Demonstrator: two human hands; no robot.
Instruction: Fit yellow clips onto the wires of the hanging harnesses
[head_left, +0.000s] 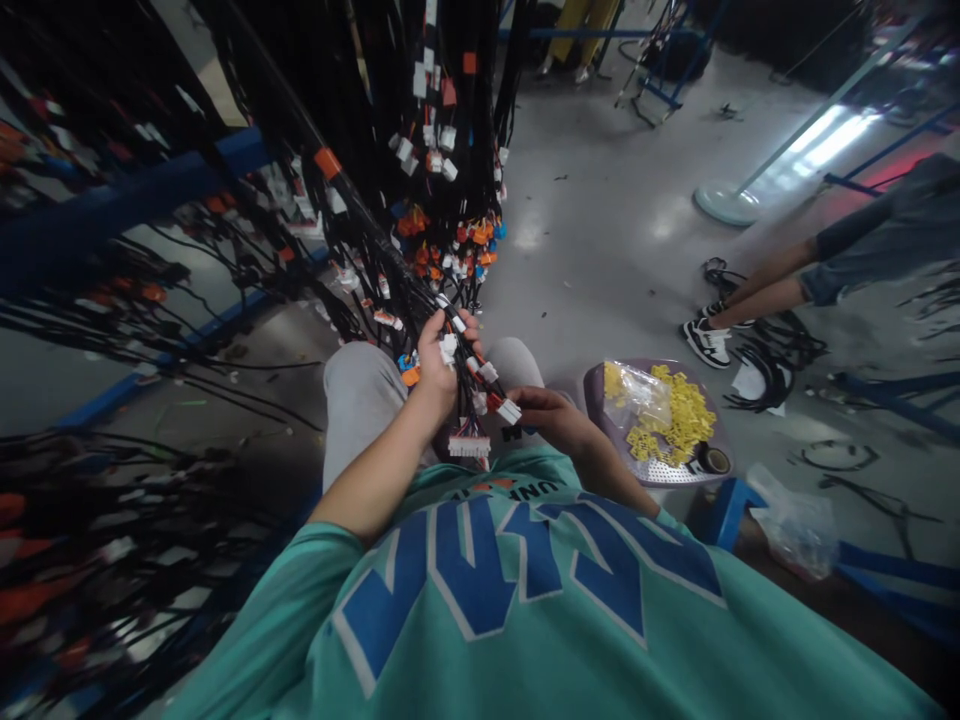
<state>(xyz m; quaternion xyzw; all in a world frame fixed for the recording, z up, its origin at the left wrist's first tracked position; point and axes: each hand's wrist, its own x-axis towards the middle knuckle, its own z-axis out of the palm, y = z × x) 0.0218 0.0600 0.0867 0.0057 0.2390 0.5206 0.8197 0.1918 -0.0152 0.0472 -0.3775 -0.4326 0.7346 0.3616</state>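
Note:
My left hand [442, 360] is wrapped round a black wire harness [394, 262] that slants down from the hanging bundles toward my lap. Several white connectors dangle from its end, among them a wide multi-pin connector [469, 446] below my left hand. My right hand [546, 412] pinches a smaller white connector [509, 411] at its fingertips, on a branch with some red wires. Other branches of the harness hang between the two hands, over my knees.
Wire bundles with orange, white and blue connectors hang on a blue frame [135, 200] ahead and left. At right, a purple stool [652, 480] bears yellow clips [679, 410], a plastic bag and a black tape roll [714, 458]. Beyond it, a person's legs [772, 290] and cables on the floor.

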